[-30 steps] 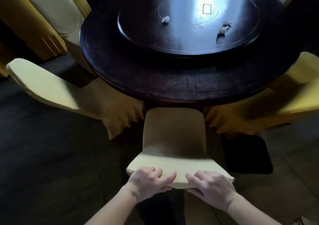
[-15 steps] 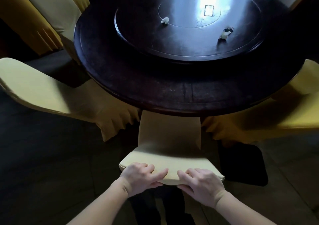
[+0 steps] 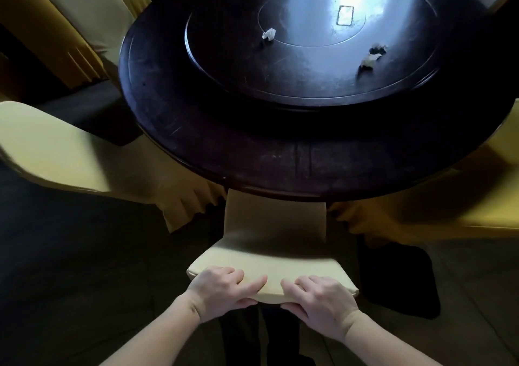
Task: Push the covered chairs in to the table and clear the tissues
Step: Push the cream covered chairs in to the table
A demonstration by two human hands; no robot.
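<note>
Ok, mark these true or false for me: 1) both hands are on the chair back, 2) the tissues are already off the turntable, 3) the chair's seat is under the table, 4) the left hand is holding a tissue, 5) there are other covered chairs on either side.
1) True: the left hand and right hand both grip the top edge of the chair back.
2) False: crumpled tissues still lie on the turntable, one on the left and more on the right.
3) True: the table edge hides it.
4) False: it holds only the chair back.
5) True: one to the left, one to the right.
</note>
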